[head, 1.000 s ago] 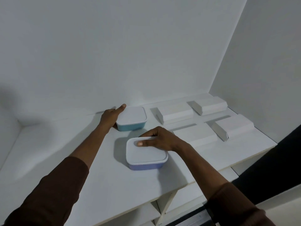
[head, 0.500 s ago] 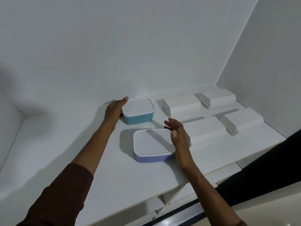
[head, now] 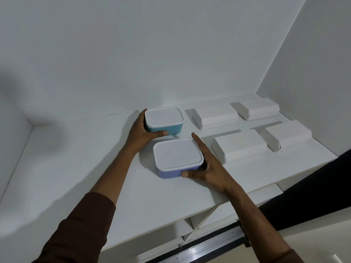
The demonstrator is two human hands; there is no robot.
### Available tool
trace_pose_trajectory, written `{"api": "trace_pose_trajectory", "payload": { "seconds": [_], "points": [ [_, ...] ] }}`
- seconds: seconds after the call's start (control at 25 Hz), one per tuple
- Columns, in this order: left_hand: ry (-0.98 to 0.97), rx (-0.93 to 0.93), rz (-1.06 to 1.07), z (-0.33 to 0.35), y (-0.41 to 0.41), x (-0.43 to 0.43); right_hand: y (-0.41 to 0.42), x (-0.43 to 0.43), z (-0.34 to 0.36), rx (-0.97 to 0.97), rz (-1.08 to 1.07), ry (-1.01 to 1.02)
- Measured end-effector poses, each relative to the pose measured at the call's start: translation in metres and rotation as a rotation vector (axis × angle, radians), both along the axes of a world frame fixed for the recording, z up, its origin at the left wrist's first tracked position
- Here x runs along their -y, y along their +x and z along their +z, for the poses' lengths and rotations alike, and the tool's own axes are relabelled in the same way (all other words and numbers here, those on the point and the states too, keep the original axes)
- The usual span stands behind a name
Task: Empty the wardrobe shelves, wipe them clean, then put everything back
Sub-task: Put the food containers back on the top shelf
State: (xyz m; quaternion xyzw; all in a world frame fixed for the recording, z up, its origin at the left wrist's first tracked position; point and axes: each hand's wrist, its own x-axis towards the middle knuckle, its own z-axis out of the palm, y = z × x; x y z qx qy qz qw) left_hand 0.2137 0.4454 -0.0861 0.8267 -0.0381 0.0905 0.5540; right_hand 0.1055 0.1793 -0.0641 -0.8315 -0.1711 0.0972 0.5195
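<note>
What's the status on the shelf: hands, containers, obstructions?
Left hand grips teal container. Right hand grips purple container. Both sit on shelf. Four white boxes alongside right; none blocking.

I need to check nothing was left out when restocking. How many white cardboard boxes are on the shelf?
4, all right of the two lidded tubs: back left, back right, front left, front right. Nothing seems hidden, though the shelf's right edge runs out of view.
</note>
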Motion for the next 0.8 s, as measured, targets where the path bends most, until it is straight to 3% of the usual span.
{"api": "trace_pose_trajectory", "payload": {
  "seconds": [0.8],
  "points": [
    [0.120, -0.138, 0.056, 0.006, -0.031, 0.012, -0.008, 0.008, -0.006, 0.022, 0.019, 0.011]
  ]
}}
